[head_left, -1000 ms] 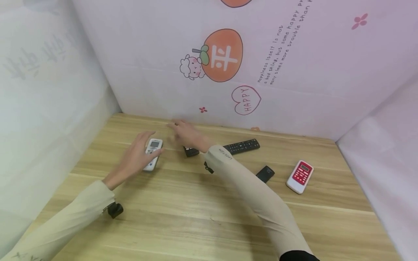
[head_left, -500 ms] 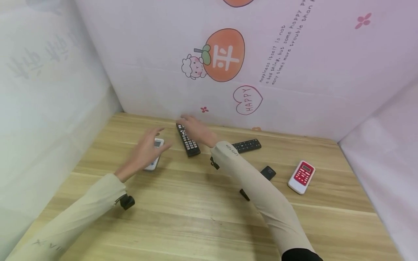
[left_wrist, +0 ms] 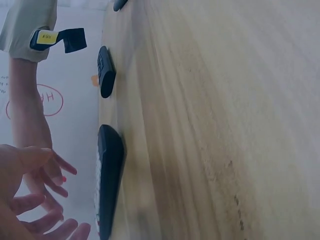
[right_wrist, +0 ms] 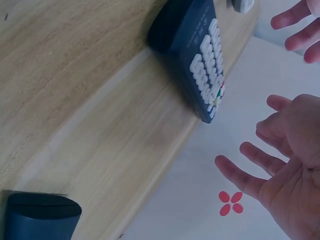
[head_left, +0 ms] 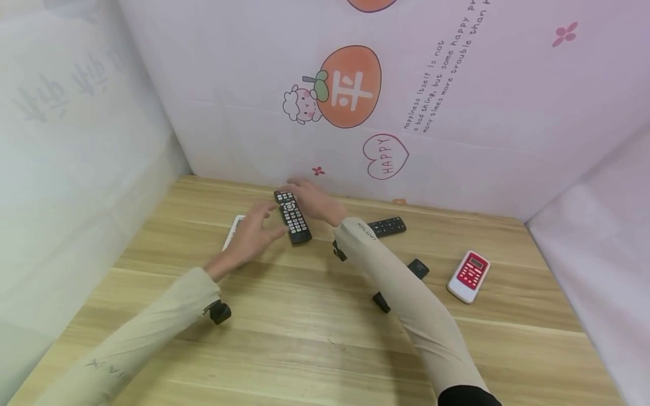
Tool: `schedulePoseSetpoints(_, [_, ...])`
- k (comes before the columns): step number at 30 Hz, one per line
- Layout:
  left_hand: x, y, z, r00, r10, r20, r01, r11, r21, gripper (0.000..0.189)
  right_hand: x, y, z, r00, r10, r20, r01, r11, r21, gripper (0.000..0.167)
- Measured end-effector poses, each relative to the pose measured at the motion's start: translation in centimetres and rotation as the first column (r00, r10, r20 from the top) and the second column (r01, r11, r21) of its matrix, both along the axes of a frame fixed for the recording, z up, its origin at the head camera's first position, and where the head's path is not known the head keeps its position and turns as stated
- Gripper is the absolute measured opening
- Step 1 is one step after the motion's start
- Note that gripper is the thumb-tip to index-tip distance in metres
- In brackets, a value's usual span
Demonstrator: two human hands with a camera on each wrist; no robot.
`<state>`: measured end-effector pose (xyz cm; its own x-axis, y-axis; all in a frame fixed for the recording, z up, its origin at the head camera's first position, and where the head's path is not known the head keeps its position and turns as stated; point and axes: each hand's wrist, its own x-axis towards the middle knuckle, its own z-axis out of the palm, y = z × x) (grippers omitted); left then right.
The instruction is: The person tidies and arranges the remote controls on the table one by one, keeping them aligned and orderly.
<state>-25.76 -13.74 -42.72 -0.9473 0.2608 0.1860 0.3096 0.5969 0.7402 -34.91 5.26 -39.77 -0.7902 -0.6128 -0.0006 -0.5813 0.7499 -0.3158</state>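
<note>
A black remote control with white buttons (head_left: 291, 217) lies on the wooden table near the back wall. My left hand (head_left: 254, 234) hovers to its left, fingers spread and loosely bent, partly covering a white remote control (head_left: 231, 232). Close to the far right side of the black remote is my right hand (head_left: 315, 200). The right wrist view shows the right hand's fingers (right_wrist: 250, 175) apart from the black remote (right_wrist: 205, 65), holding nothing. In the left wrist view, the left hand (left_wrist: 25, 200) also holds nothing, with a gap to the black remote (left_wrist: 111, 165).
Behind the right wrist lies another black remote (head_left: 388, 226). A further black item (head_left: 418, 268) is partly hidden under the right forearm. A white remote with a red face (head_left: 468, 276) lies at the right. Printed white sheeting (head_left: 228, 124) walls the table's back and sides.
My left hand has moved right, from the white remote toward the black one. My right hand has shifted right and uncovered the black remote's buttons. The remotes stay in place.
</note>
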Motion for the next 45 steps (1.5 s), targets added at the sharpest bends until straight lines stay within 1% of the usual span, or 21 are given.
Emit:
schedulePoseSetpoints(6, [0.0, 0.9, -1.1, 1.0, -0.003, 0.026, 0.004, 1.0, -0.024, 0.07, -0.3, 0.1, -0.6, 1.0, 0.024, -0.016, -0.024, 0.999, 0.039, 0.048])
schedulePoseSetpoints(8, [0.1, 1.1, -1.3, 1.0, -0.013, 0.009, 0.014, 0.999, -0.045, 0.069, -0.4, 0.0, -0.8, 0.999, 0.034, -0.017, -0.033, 0.998, 0.048, 0.047])
schedulePoseSetpoints(10, [0.2, 1.3, -1.6, 0.999, -0.039, -0.034, 0.037, 0.997, -0.067, 0.065, -0.4, -0.1, -0.9, 0.999, 0.048, -0.024, -0.046, 0.996, 0.07, 0.048])
schedulePoseSetpoints(12, [0.3, 1.4, -1.8, 0.992, -0.072, -0.107, 0.062, 0.993, -0.099, 0.059, -0.5, -0.3, -1.1, 0.996, 0.076, -0.04, -0.072, 0.992, 0.103, 0.05])
schedulePoseSetpoints(13, [0.3, 1.5, -1.8, 0.985, -0.088, -0.149, 0.071, 0.99, -0.119, 0.057, -0.6, -0.4, -1.1, 0.994, 0.096, -0.054, -0.088, 0.988, 0.123, 0.052])
schedulePoseSetpoints(15, [0.2, 1.7, -2.0, 0.965, -0.126, -0.228, 0.085, 0.98, -0.179, 0.051, -0.7, -0.7, -1.3, 0.989, 0.132, -0.072, -0.12, 0.982, 0.149, 0.054])
schedulePoseSetpoints(17, [0.1, 2.0, -2.1, 0.941, -0.163, -0.296, 0.084, 0.962, -0.261, 0.047, -0.9, -0.9, -1.6, 0.986, 0.148, -0.075, -0.135, 0.978, 0.157, 0.052])
schedulePoseSetpoints(19, [0.1, 2.2, -2.2, 0.921, -0.204, -0.331, 0.083, 0.935, -0.345, 0.045, -1.1, -1.0, -1.9, 0.987, 0.148, -0.06, -0.139, 0.981, 0.134, 0.046])
schedulePoseSetpoints(20, [0.1, 2.3, -2.2, 0.915, -0.223, -0.336, 0.082, 0.919, -0.385, 0.044, -1.2, -1.1, -2.1, 0.989, 0.141, -0.049, -0.134, 0.984, 0.118, 0.043])
schedulePoseSetpoints(21, [0.2, 2.5, -2.3, 0.912, -0.239, -0.332, 0.084, 0.903, -0.421, 0.044, -1.3, -1.1, -2.2, 0.991, 0.128, -0.035, -0.124, 0.987, 0.104, 0.04])
schedulePoseSetpoints(23, [0.3, 2.7, -2.5, 0.911, -0.264, -0.315, 0.088, 0.874, -0.478, 0.044, -1.5, -1.1, -2.5, 0.994, 0.108, -0.009, -0.107, 0.991, 0.078, 0.037])
schedulePoseSetpoints(26, [0.4, 3.0, -3.0, 0.9, -0.311, -0.304, 0.1, 0.827, -0.553, 0.042, -1.8, -1.0, -3.0, 0.997, 0.079, 0.02, -0.08, 0.995, 0.054, 0.037])
schedulePoseSetpoints(28, [0.5, 3.1, -3.3, 0.887, -0.343, -0.31, 0.11, 0.807, -0.58, 0.039, -2.0, -1.0, -3.2, 0.997, 0.072, 0.021, -0.073, 0.996, 0.052, 0.039])
schedulePoseSetpoints(29, [0.6, 3.2, -3.5, 0.878, -0.359, -0.316, 0.116, 0.801, -0.587, 0.037, -2.0, -1.1, -3.3, 0.997, 0.071, 0.019, -0.072, 0.996, 0.051, 0.04])
schedulePoseSetpoints(30, [0.6, 3.3, -3.6, 0.873, -0.371, -0.316, 0.127, 0.799, -0.587, 0.036, -2.0, -1.1, -3.3, 0.997, 0.072, 0.012, -0.072, 0.996, 0.056, 0.04])
schedulePoseSetpoints(32, [0.7, 3.5, -3.7, 0.868, -0.383, -0.317, 0.142, 0.803, -0.579, 0.034, -2.0, -1.3, -3.2, 0.997, 0.081, -0.007, -0.08, 0.994, 0.075, 0.04])
schedulePoseSetpoints(34, [0.7, 3.6, -3.9, 0.864, -0.387, -0.322, 0.147, 0.806, -0.574, 0.033, -1.9, -1.5, -3.1, 0.996, 0.088, -0.004, -0.087, 0.992, 0.094, 0.041])
schedulePoseSetpoints(39, [0.5, 3.6, -4.1, 0.855, -0.391, -0.341, 0.144, 0.81, -0.568, 0.031, -2.0, -1.6, -3.2, 0.995, 0.097, 0.003, -0.096, 0.987, 0.125, 0.059])
schedulePoseSetpoints(42, [0.3, 3.7, -4.1, 0.852, -0.396, -0.344, 0.152, 0.814, -0.561, 0.03, -2.2, -1.6, -3.4, 0.995, 0.097, -0.002, -0.096, 0.988, 0.12, 0.058])
schedulePoseSetpoints(45, [0.2, 3.7, -4.2, 0.854, -0.395, -0.337, 0.157, 0.815, -0.558, 0.031, -2.4, -1.6, -3.5, 0.994, 0.107, -0.008, -0.105, 0.986, 0.126, 0.05])
